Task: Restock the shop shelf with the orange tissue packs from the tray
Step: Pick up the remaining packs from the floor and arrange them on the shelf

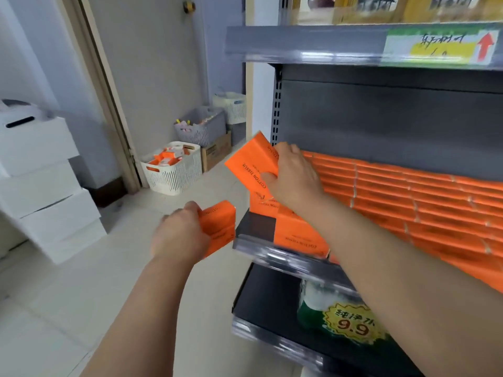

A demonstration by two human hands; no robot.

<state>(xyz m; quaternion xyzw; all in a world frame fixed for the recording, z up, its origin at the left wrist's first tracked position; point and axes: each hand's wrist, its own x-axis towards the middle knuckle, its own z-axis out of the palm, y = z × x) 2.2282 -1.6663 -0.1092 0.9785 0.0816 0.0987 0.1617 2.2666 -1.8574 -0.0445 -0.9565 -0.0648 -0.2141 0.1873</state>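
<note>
The right forearm (394, 268) hides the front of the stacked packs (408, 202), which run off the right edge. The shelf (257, 227) lip is blurred. A white tray (177, 178) of packs stands centre left on the floor. The right hand (292, 175) grips a tilted orange tissue pack (251, 161) at centre frame. The left hand (179, 235) grips a second pack (219, 228) lower left, off the shelf.

Middle shelf (254, 227): orange packs (408, 202) in tight rows across the right, a couple loose at the left end. Lower shelf (266, 300): green pack (321, 308) with 9.9 tag. Floor (81, 295): white basket (174, 175) with orange packs far left, cardboard box (216, 153) just beside it, white drawers (46, 186) left
</note>
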